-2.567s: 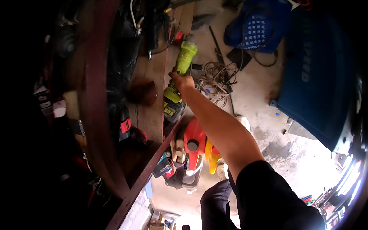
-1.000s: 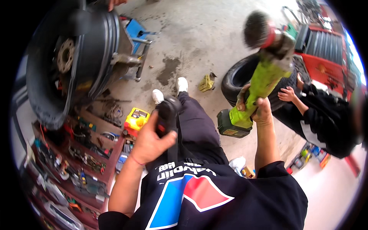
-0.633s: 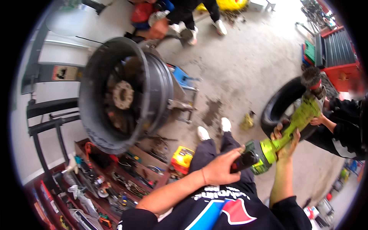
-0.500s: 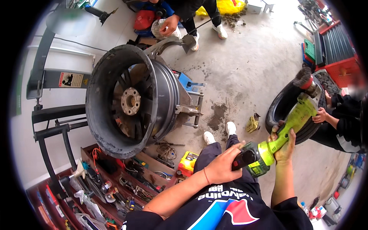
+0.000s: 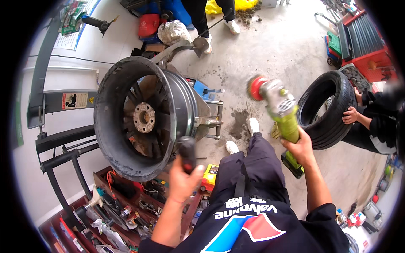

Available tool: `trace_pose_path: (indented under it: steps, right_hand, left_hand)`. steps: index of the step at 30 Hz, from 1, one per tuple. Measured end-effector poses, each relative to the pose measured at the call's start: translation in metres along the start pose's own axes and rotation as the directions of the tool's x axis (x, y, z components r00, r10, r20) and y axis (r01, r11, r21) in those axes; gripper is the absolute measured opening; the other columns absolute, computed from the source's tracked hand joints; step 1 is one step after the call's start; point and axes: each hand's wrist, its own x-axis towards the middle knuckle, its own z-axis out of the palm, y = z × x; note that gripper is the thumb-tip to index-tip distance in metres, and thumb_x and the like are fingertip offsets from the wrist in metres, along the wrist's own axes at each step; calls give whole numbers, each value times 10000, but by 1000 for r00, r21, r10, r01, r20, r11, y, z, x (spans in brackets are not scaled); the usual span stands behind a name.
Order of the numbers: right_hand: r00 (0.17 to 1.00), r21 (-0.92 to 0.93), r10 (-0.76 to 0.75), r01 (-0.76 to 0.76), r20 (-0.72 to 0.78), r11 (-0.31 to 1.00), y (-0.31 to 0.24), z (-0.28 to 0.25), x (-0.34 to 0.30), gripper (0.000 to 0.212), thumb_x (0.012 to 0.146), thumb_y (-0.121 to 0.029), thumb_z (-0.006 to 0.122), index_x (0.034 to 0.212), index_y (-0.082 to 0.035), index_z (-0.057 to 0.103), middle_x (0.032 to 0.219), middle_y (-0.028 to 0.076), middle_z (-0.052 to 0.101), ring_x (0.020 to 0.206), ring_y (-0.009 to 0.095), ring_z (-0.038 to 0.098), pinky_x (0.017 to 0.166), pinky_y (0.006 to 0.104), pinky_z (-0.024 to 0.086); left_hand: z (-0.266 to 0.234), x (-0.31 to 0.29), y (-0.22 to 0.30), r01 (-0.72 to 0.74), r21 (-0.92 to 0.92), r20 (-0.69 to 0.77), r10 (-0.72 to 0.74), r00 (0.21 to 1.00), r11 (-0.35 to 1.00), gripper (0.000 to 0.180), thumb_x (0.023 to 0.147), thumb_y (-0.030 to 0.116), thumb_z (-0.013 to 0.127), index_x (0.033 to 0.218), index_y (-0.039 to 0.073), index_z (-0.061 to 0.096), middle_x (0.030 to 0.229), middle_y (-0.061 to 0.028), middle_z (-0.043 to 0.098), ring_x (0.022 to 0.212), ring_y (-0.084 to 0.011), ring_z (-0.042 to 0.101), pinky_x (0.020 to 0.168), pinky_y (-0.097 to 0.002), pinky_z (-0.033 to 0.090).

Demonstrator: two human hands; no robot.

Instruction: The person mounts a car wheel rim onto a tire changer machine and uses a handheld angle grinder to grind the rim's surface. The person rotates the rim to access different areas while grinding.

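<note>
In my right hand [image 5: 301,148] is a yellow-green cordless angle grinder [image 5: 280,105], its fingers wrapped round the body. A red cup-shaped wire brush [image 5: 255,87] sits at its head, tilted up and left. My left hand [image 5: 184,179] is closed round a blurred black blocky object [image 5: 186,152], which looks like a battery pack. That object is apart from the grinder, in front of the wheel rim. The large grey wheel rim [image 5: 181,99] stands clamped on a machine to the left, its open side facing left; whether it touches the black object cannot be told.
A person's hand [image 5: 350,115] rests on a black tyre [image 5: 331,134] at right. An open tool tray [image 5: 101,168] full of tools lies lower left. Another person's legs [image 5: 198,17] stand at the back. A red tool cabinet [image 5: 371,63] is far right.
My left hand has moved left, away from the grinder, with the black object. The grinder has swung up and left in my right hand. The person at the back has shifted.
</note>
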Motion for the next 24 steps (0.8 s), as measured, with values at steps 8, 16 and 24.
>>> trace_pose_path:
  steps: [8,16,24]
  right_hand:
    - [942,-305,209,-124,262,944,21,25,109,467,816,-181,830,1202,26,668,938,122,749,834,147,693,797,332,558]
    - [931,-414,112,45,348,909,-2,30,179,497,804,-347,818,1117,-1,646,981,262,722,975,412,713,850,473,533]
    - [912,-413,108,72,395,908,-23,26,199,552,793,-399,805,1166,-17,665,989,249,731,966,399,716,860,470,539]
  left_hand:
    - [18,53,76,-225,646,-227,465,856,730,512,794,155,800,1253,35,607,998,-142,657,823,-320,679,758,-402,555]
    - [-3,100,58,-131,587,-508,489,709,799,512,945,169,771,1357,-47,557,1127,-120,705,963,-179,656,896,-329,533]
    - [-3,115,-16,64,612,-731,532,428,789,524,938,199,773,1359,-37,567,1202,-169,692,1024,-276,677,923,-390,527]
